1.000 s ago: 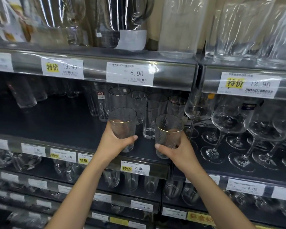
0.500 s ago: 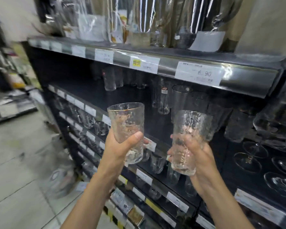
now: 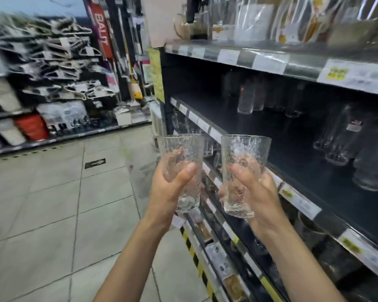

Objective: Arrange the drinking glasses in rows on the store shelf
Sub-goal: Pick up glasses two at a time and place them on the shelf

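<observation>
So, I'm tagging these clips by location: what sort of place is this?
Most likely a housewares shop: price labels run along the dark shelf, glass tumblers stand on it, and racks of hangers fill the wall across the tiled floor.

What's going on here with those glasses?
A person stands in a shop aisle with a bumpy clear glass in each hand. The left hand grips the left glass, the right hand grips the right glass. Neither is on the dark shelf yet, where other glasses stand near the back.
</observation>
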A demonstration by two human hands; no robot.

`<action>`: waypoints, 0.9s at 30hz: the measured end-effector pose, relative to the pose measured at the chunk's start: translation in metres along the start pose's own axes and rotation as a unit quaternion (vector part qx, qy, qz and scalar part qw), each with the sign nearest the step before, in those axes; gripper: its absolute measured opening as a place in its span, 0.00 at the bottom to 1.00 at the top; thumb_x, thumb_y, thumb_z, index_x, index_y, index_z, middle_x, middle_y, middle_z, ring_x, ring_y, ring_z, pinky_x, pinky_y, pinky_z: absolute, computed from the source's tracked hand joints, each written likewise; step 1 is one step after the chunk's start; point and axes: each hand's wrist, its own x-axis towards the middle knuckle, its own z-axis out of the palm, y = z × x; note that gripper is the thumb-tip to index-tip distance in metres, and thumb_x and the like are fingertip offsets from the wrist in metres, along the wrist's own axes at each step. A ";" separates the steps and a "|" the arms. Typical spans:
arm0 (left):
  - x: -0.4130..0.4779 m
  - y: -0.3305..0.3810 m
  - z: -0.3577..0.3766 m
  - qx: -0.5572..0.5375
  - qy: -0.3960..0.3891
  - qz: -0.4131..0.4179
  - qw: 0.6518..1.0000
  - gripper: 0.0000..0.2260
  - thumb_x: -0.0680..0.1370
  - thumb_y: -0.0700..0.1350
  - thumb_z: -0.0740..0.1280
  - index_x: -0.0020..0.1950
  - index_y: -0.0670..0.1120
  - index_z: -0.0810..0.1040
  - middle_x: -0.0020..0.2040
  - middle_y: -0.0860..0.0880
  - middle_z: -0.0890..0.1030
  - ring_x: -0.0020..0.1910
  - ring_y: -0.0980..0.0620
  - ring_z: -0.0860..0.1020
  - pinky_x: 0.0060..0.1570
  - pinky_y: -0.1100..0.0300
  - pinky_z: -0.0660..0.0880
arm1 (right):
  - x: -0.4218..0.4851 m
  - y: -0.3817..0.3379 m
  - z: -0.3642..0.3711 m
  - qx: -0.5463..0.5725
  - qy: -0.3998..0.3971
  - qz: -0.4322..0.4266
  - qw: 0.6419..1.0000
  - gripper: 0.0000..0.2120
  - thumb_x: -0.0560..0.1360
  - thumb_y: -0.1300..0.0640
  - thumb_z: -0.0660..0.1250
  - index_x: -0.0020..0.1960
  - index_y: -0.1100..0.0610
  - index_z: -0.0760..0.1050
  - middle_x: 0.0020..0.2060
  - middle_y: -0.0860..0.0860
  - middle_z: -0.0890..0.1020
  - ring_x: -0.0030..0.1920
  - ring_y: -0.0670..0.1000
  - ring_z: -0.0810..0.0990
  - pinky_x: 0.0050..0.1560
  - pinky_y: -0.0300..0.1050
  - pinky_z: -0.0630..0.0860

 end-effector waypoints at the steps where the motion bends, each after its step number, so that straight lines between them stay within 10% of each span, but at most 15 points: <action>1: 0.008 -0.001 -0.011 -0.004 0.012 -0.002 1.000 0.38 0.63 0.67 0.77 0.66 0.48 0.76 0.63 0.41 0.80 0.61 0.39 0.80 0.62 0.36 0.74 | 0.011 0.006 0.012 0.001 -0.012 0.002 1.000 0.36 0.63 0.39 0.79 0.66 0.51 0.75 0.58 0.56 0.82 0.58 0.63 0.80 0.62 0.66 0.73; 8: 0.097 -0.019 -0.095 -0.029 0.048 -0.018 0.998 0.41 0.63 0.66 0.77 0.68 0.44 0.74 0.61 0.41 0.82 0.60 0.38 0.80 0.63 0.34 0.72 | 0.106 0.043 0.104 0.003 -0.061 -0.004 0.998 0.29 0.58 0.35 0.80 0.58 0.35 0.76 0.61 0.51 0.82 0.63 0.62 0.78 0.66 0.69 0.70; 17: 0.259 -0.040 -0.178 0.000 0.015 -0.037 0.999 0.45 0.62 0.73 0.73 0.72 0.50 0.71 0.67 0.40 0.77 0.64 0.37 0.77 0.63 0.32 0.71 | 0.243 0.082 0.188 -0.011 -0.028 0.006 1.000 0.29 0.66 0.46 0.74 0.64 0.53 0.72 0.50 0.56 0.85 0.38 0.56 0.84 0.42 0.53 0.83; 22: 0.335 -0.049 -0.185 -0.004 -0.011 -0.045 0.999 0.42 0.62 0.73 0.72 0.70 0.54 0.71 0.64 0.49 0.80 0.61 0.48 0.80 0.63 0.45 0.76 | 0.310 0.097 0.203 -0.027 0.022 0.021 0.999 0.48 0.58 0.31 0.78 0.71 0.50 0.68 0.65 0.59 0.78 0.64 0.62 0.78 0.65 0.70 0.71; 27: 0.418 -0.073 -0.174 0.043 -0.057 -0.044 0.996 0.48 0.55 0.81 0.66 0.69 0.58 0.68 0.71 0.51 0.73 0.69 0.49 0.73 0.70 0.42 0.68 | 0.381 0.107 0.199 -0.042 0.094 0.015 0.995 0.49 0.57 0.30 0.77 0.71 0.50 0.69 0.66 0.57 0.77 0.65 0.61 0.77 0.65 0.68 0.72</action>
